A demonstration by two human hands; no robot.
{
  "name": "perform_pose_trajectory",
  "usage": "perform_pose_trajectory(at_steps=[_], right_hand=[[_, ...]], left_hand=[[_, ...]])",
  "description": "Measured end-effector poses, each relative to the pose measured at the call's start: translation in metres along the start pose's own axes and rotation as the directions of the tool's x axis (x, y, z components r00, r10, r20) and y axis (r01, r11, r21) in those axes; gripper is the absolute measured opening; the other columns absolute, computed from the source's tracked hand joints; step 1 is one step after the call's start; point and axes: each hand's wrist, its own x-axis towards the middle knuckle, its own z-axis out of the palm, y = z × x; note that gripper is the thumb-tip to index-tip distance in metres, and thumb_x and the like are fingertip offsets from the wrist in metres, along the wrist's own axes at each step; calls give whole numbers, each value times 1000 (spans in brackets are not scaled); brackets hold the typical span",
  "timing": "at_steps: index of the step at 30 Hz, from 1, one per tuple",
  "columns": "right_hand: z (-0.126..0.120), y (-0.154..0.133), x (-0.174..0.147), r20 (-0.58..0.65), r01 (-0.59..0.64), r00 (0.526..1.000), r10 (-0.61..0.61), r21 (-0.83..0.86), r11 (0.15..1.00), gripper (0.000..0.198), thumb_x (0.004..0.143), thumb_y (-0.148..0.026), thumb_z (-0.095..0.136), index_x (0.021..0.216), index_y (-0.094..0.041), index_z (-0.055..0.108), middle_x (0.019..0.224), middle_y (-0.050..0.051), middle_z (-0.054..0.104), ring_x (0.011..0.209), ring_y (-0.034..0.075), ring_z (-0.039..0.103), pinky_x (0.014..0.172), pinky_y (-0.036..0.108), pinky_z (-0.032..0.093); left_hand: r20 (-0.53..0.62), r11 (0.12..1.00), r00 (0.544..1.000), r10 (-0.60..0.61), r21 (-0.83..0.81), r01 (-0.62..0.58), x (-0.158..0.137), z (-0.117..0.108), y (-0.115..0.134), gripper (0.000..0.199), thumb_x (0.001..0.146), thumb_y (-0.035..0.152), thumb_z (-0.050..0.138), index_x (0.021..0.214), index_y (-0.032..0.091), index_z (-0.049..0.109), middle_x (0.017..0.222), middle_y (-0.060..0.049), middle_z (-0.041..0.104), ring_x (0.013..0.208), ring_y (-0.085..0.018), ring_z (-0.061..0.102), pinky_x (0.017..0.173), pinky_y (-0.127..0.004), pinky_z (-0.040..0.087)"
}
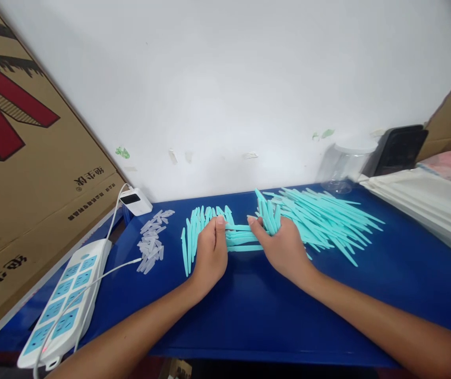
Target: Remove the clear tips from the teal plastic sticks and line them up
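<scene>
Both hands are up over the middle of the bench, a little apart. The left hand (212,250) is closed, thumb on top, around the left ends of a few flat, slim, teal crosswise sticks (244,248), which bridge the gap with their long axes parallel to the near edge of the blue, smooth-topped bench (241,316). The right hand (284,250) grips a teal upright bunch (268,213) of similar sticks, tips pointing toward the far edge, so the two batches stand roughly square to each other (whether the right fingers also pinch the crosswise ends, I cannot tell).

Toward the near left corner, a long white power strip with blue socket panels (65,300) lies slantwise. Just left of and beyond the left hand, a teal side-by-side row (194,234) of sticks runs near to far. Farther left is a scatter of small, translucent, pale-lilac pieces (152,242). Just right of the right hand, the nearer one, a loose teal heap (323,216) reaches toward the far edge, most sticks slanting from far left to near right. Beyond it, near the far right corner, stands a clear, white-lidded jar (346,163).
</scene>
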Motion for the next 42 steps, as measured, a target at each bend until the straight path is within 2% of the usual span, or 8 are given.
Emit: perform_pose_trajectory(at_steps=[11,17,21,26,28,32,36,42], right_hand=[[-11,5,11,18,69,997,-68,-35,997,42,94,-52,59,67,-21,52,62,0,55,61,16,47,64,31,38],[-58,-15,38,176,126,980,-91,-199,972,52,98,-59,51,62,-21,49,56,-1,54,55,16,47,56,29,32],[-107,-9,52,360,98,933,7,-273,957,58,101,-62,44,69,-19,68,61,2,67,57,19,58,60,29,39],[-162,40,70,135,62,991,-9,-396,916,51,100,-50,50,68,-19,74,92,8,80,84,24,70,75,30,45],[-173,59,77,-2,17,1000,-20,-446,895,46,100,-44,49,74,-18,76,82,10,79,77,25,69,70,32,43],[-173,78,81,-113,3,991,-71,-514,858,37,101,-38,50,92,-16,78,78,13,76,75,29,69,66,34,39],[-162,81,75,-37,59,994,-101,-590,805,34,100,-41,52,87,-17,72,82,16,75,75,30,68,63,34,35],[-157,79,64,144,116,988,-62,-407,906,42,97,-57,55,111,-18,59,86,8,70,78,26,63,67,32,42]], left_hand=[[-7,993,996,88,79,-88,10,10,8,44,109,51,35,76,22,39,67,4,38,62,-14,37,60,-29,29],[-55,972,981,185,156,-175,67,37,33,53,106,53,36,64,22,32,60,3,32,59,-13,33,59,-31,23],[115,928,964,240,266,-262,104,57,41,54,106,54,32,63,22,26,60,3,25,58,-13,28,58,-32,20],[312,838,913,263,395,-377,120,86,40,51,107,44,30,61,22,27,57,3,26,56,-14,32,58,-32,22],[367,808,888,276,413,-421,120,101,39,52,106,43,34,59,22,32,54,2,33,55,-15,36,60,-32,24],[430,721,856,288,491,-489,117,128,39,50,106,42,40,63,19,56,59,-4,55,62,-19,50,65,-33,32],[411,638,849,333,564,-523,113,138,42,48,107,41,38,85,15,71,90,-16,72,95,-28,60,83,-39,39],[247,554,844,476,661,-506,118,103,44,41,108,39,39,98,17,72,104,-15,73,111,-31,53,97,-46,34]])
